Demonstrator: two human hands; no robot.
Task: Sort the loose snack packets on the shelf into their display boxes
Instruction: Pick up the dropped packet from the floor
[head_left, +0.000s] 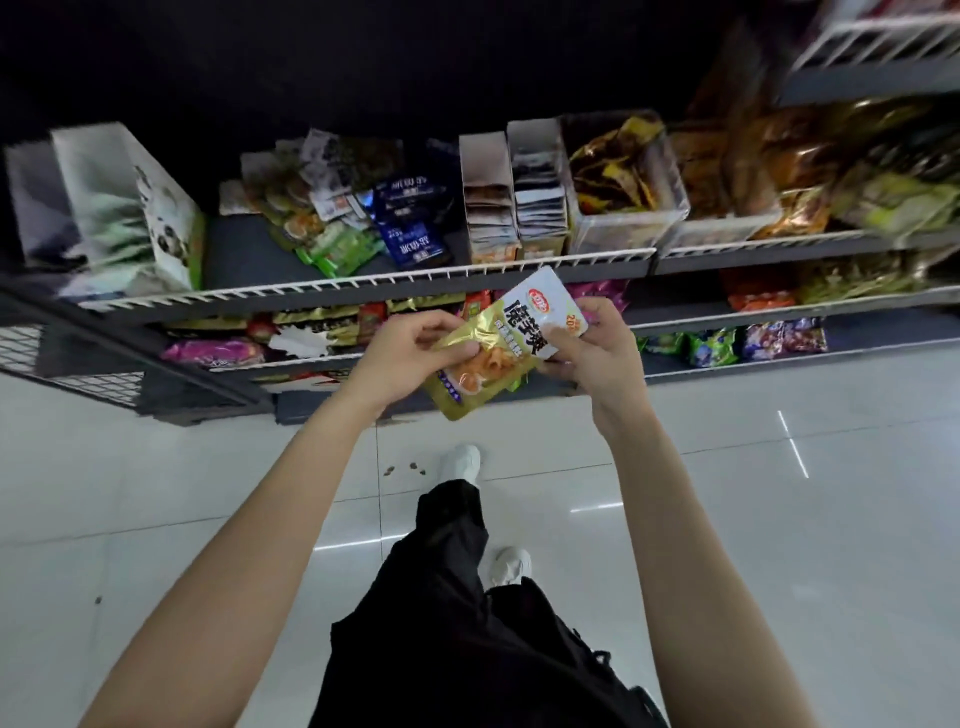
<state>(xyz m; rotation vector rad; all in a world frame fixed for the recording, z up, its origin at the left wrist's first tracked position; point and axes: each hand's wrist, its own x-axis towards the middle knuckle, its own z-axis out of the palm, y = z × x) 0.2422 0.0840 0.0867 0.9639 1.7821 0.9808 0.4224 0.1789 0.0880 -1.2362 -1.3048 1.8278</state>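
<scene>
Both hands hold a gold and white snack packet (506, 343) in front of the shelf, below its white wire rail. My left hand (410, 358) pinches the packet's lower gold part. My right hand (592, 343) grips its upper white end. On the shelf behind lies a pile of loose packets (332, 208), green, grey and dark blue. Two tall white display boxes (514, 192) stand right of the pile with stacked packets inside. A large white and green display box (130, 208) stands at the left.
A clear plastic bin (623, 176) of gold and brown packets sits right of the white boxes, with more bagged snacks beyond. Lower shelves (727, 322) carry further packets. White floor tiles, my dark trousers and white shoes are below.
</scene>
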